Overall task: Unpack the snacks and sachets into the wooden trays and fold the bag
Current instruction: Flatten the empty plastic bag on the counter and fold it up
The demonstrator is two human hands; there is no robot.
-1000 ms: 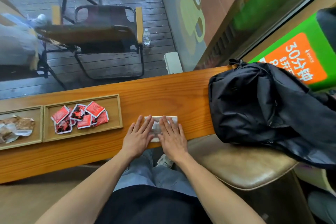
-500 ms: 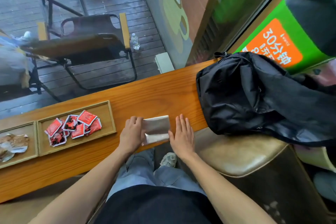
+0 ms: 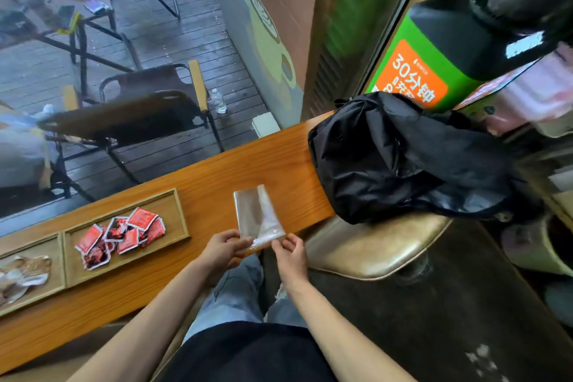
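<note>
The clear folded bag (image 3: 256, 214) stands up between both hands at the near edge of the worktop (image 3: 214, 177). The left hand (image 3: 224, 247) pinches its lower left corner and the right hand (image 3: 290, 253) pinches its lower right. The red sachets (image 3: 121, 234) lie in the wooden tray (image 3: 173, 214) to the left, well apart from the hands.
</note>
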